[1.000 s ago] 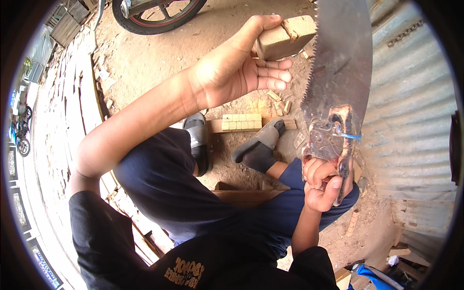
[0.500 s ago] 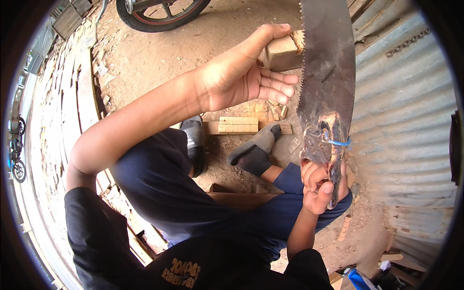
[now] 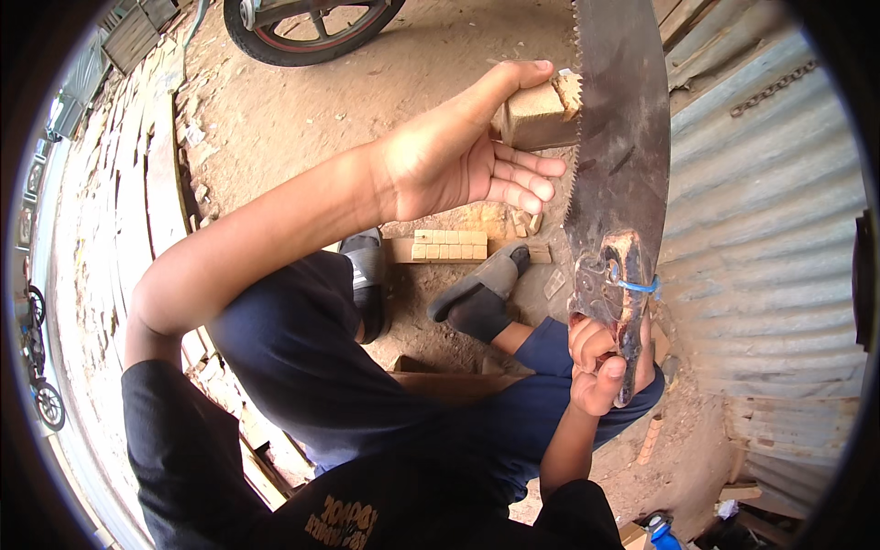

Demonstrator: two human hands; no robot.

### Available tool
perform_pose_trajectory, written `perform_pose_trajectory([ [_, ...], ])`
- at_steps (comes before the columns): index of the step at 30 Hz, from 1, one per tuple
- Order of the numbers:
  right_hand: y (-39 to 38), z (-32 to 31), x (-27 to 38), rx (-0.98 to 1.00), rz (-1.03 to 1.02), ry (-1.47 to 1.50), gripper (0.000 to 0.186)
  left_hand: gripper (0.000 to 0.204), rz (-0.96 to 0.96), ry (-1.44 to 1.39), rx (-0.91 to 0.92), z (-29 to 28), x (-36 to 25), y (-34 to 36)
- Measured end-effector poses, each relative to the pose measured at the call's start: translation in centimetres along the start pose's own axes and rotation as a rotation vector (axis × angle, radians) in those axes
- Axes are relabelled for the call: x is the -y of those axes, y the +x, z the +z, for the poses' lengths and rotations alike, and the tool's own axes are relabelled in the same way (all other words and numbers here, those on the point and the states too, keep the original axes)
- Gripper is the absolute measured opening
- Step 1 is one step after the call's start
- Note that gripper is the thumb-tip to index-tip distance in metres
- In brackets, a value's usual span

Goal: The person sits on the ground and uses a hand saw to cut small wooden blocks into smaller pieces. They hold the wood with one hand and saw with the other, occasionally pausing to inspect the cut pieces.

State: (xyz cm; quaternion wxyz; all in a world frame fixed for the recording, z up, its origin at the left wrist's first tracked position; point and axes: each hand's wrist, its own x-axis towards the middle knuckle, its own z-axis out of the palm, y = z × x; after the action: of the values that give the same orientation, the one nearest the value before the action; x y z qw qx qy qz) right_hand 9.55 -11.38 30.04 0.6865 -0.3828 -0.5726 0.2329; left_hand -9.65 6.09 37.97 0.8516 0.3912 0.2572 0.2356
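Observation:
My right hand (image 3: 600,362) is wrapped round the worn handle of a handsaw (image 3: 623,128), which has a blue tie round it. The wide dark blade points away from me, its teeth facing left against the right end of a wooden block (image 3: 536,115). My left hand (image 3: 481,151) grips that block, thumb along its top and the lower fingers stretched out beneath. The index finger is mostly hidden. A notch shows in the block's top near the blade. Between my feet, small cut wooden pieces (image 3: 449,245) stand in rows on a plank (image 3: 399,250).
A motorcycle wheel (image 3: 312,32) stands on the dirt ahead. Corrugated metal sheeting (image 3: 761,257) closes in the right side, and stacked boards (image 3: 156,156) line the left. Loose offcuts (image 3: 527,223) lie beyond my sandalled foot. A blue item (image 3: 662,532) is at lower right.
The block, my left hand and the saw sit slightly lower in view. My right hand has drawn the saw slightly back toward me. Both grips look the same.

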Motion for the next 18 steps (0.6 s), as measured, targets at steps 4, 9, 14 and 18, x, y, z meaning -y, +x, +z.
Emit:
perform_pose_trajectory([
  [4,0.1,0.0,-0.1,0.029,-0.029,0.0,0.052,0.078,0.026,-0.002,0.026,-0.2,0.1,0.0],
  [9,-0.3,-0.1,-0.2,-0.014,-0.023,-0.009,0.059,0.071,0.075,0.01,-0.017,-0.2,0.3,-0.2],
  [14,-0.7,-0.6,-0.5,0.007,-0.025,-0.069,0.061,0.062,0.052,-0.026,0.021,-0.5,0.3,-0.4],
  [18,-0.7,-0.9,-0.6,0.036,-0.01,-0.119,0.056,0.052,0.027,-0.038,-0.024,-0.6,0.1,-0.5],
])
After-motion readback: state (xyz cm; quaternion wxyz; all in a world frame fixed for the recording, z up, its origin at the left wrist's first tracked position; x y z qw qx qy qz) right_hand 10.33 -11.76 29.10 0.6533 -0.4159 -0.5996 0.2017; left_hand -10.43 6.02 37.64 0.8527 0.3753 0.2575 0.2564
